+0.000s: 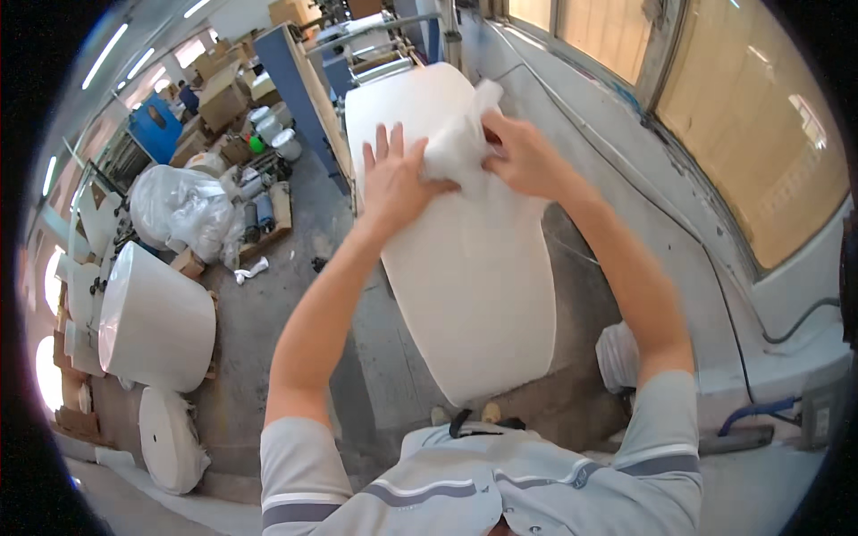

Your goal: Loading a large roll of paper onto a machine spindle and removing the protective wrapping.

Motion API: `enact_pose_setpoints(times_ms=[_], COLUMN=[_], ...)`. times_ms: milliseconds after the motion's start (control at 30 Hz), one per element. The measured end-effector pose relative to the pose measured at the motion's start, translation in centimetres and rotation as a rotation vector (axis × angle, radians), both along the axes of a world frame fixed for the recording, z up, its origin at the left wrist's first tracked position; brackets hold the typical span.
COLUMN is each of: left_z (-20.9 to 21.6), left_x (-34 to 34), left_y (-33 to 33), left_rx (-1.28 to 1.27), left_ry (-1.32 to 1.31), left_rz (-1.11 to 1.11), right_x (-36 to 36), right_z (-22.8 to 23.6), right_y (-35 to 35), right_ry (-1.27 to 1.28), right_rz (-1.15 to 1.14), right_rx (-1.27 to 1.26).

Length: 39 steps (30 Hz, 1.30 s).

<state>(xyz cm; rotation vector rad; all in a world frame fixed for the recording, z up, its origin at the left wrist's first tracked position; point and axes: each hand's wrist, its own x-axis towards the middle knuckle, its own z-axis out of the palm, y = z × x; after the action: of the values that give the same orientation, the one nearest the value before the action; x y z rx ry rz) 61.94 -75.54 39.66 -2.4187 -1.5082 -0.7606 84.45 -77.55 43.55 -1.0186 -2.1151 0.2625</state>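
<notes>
A large white roll (478,304) lies on its side in front of me, stretching away to the far end. My left hand (396,183) rests on its upper far part, fingers spread and pointing away. To the right, my right hand (525,159) is closed on crumpled translucent plastic film (451,154), pinching it between thumb and fingers. The film bunches up between both hands, and a tuft of it stands above the right hand. My left thumb lies close to the film's near edge.
A machine frame with a blue panel (308,103) stands beyond the roll. Left on the floor are another big white roll (165,313), a smaller roll (170,439) and a heap of clear plastic (183,210). Cables (661,205) run along the right wall below the windows.
</notes>
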Motion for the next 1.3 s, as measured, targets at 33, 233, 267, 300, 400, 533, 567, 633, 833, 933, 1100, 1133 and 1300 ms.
enact_pose_setpoints(times_ms=[33, 233, 267, 300, 400, 533, 567, 633, 833, 933, 1100, 1133, 1300], left_z=[0.1, 1.9, 2.2, 2.9, 0.7, 2.4, 1.3, 0.0, -3.5, -2.1, -1.1, -0.1, 2.9], left_x=[0.3, -5.4, -6.6, -7.2, -7.6, -2.8, -1.7, -1.0, 2.2, 1.7, -1.2, -3.6, -8.5], left_y=[0.9, 3.9, 3.9, 2.4, 4.3, -2.6, -2.4, -2.3, -3.2, -2.8, -3.3, -3.4, -2.7], left_rx=[0.009, 0.173, 0.102, -0.025, -0.444, 0.093, 0.155, 0.424, 0.741, 0.676, 0.471, 0.553, -0.157], left_ry=[0.009, -0.059, -0.095, -0.245, -0.963, -0.602, -0.545, -0.359, -0.019, -0.062, -0.574, -0.635, -0.401], left_rz=[-0.004, -0.138, -0.198, -0.254, -0.712, -0.403, -0.435, -0.488, -0.482, -0.504, -0.497, -0.342, 0.146], right_x=[0.0, -6.5, -6.6, -6.6, -7.0, -6.1, -4.9, -0.7, -1.5, -2.6, -5.3, -6.2, -9.6], right_z=[-0.6, -3.5, -6.0, -7.7, -8.4, -6.0, -7.7, -7.1, -1.1, -0.2, 0.0, -1.2, -3.5], right_y=[0.4, -2.8, -2.1, -2.3, -2.0, -2.8, -0.6, 0.2, 3.1, 5.1, 2.2, 1.2, -3.6], right_ry=[-0.038, -0.344, -0.449, -0.538, -0.292, -0.280, -0.142, -0.068, 0.762, 0.512, 0.409, 0.341, -0.200], right_rz=[-0.022, 0.101, 0.001, -0.033, -0.056, -0.047, 0.071, 0.043, 0.068, 0.046, -0.048, -0.125, 0.062], right_rx=[0.121, 0.556, 0.553, 0.411, 0.062, 0.020, 0.020, -0.257, -0.684, -0.437, 0.070, 0.130, 0.512])
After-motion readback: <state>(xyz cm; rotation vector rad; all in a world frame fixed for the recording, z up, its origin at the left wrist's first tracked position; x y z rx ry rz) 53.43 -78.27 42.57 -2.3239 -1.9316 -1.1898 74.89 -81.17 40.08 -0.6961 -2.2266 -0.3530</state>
